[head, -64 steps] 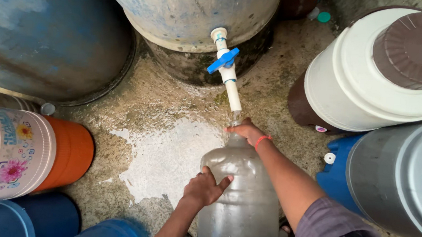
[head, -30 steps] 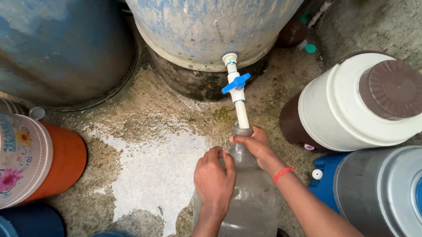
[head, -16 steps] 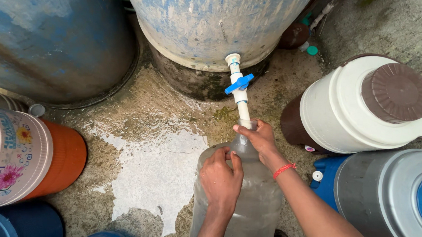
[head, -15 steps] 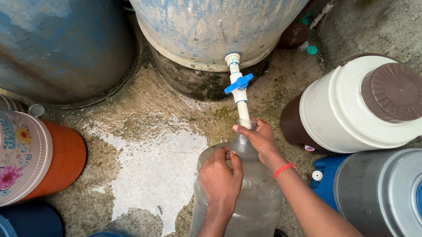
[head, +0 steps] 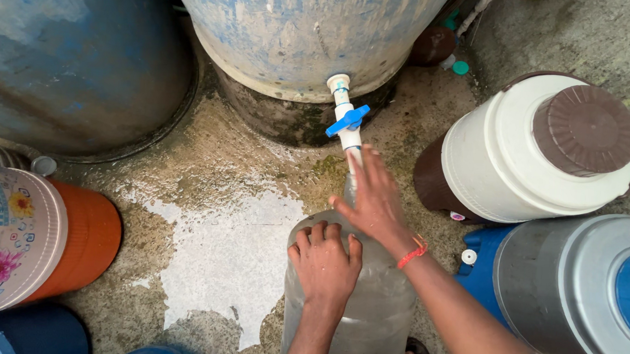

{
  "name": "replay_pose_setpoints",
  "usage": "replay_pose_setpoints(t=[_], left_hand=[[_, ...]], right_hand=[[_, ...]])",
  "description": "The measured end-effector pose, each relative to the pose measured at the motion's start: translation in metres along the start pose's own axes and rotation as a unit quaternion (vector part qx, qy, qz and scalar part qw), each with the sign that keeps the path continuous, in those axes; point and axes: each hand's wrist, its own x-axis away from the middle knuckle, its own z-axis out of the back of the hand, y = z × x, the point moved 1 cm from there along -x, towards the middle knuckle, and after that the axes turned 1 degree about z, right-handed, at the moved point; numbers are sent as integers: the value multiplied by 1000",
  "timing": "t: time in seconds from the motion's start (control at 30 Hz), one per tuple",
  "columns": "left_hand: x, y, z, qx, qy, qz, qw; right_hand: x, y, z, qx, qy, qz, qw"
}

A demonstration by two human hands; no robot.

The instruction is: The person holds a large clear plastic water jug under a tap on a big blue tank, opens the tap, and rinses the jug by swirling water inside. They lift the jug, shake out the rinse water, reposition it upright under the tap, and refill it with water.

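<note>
Left hand (head: 325, 262) lies flat on the clear water jug (head: 365, 321); right hand (head: 374, 197), fingers spread, reaches over its neck below the tap (head: 347, 122)

— Where is the water jug (head: 366, 307)?
— Below the tap (head: 347, 120) of the middle barrel (head: 300, 35). My left hand (head: 325, 262) rests on its shoulder; my right hand (head: 374, 197) sits over its neck.
</note>
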Motion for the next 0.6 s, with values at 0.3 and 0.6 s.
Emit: replay_pose_setpoints(t=[0.3,0.6], left_hand=[[1,-1,-4,-8,5,-2,1000],[1,1,-5,-20,6,-3,1000]], right_hand=[[4,-9,10,38,-72,34,996],[-1,-9,14,-89,-62,13,994]])
